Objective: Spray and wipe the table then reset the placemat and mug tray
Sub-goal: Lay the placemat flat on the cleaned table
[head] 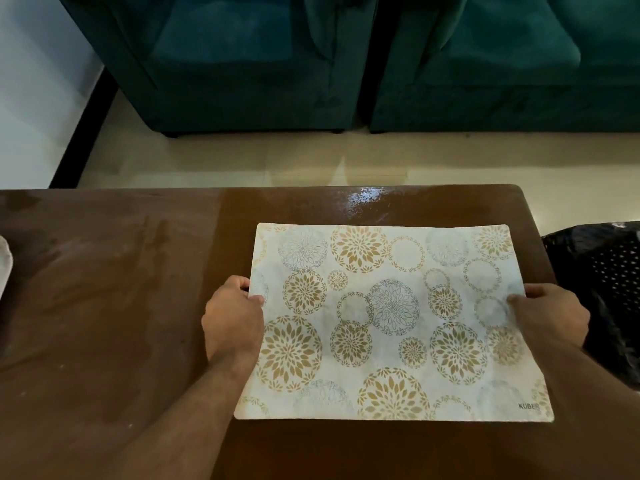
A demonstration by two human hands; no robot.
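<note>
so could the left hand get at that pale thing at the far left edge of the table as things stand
Probably not right away: the left hand is gripping the placemat edge. The bare table between it and the pale object holds nothing, so once it lets go the way looks free.

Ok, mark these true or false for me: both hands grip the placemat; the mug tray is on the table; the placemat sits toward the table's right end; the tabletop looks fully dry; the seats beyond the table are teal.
1. Both hands grip the placemat. True: the left hand holds its left edge, the right hand its right edge.
2. The mug tray is on the table. False: no mug tray is in view.
3. The placemat sits toward the table's right end. True.
4. The tabletop looks fully dry. False: a wet sheen glints near the far edge.
5. The seats beyond the table are teal. True.
</note>
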